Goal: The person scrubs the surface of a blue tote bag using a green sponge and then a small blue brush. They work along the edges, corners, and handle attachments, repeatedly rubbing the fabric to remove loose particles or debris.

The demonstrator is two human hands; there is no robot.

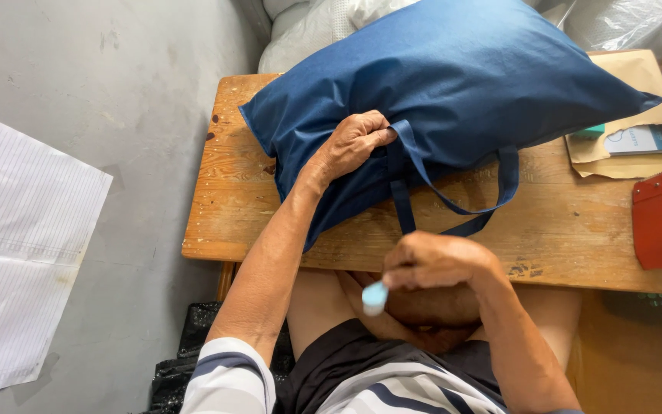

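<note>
Right hand low at the lap, left hand gripping the bag on the table

Head view: right hand (432, 262) was closest to the camera, clenched around a small pale-blue object (375, 297) just in front of the table edge, above the lap. Left hand (354, 144) lay farther out, grasping the blue fabric bag (453, 77) where one strap (453, 195) joined it. That stuffed bag rested on the wooden table (231, 207), its long axis running from near-left to far-right, ahead of both hands. Its strap loop hung toward the right hand, nearly touching. A red tape dispenser (660, 218) and brown envelope (637, 115) sat at right, well apart.
</note>
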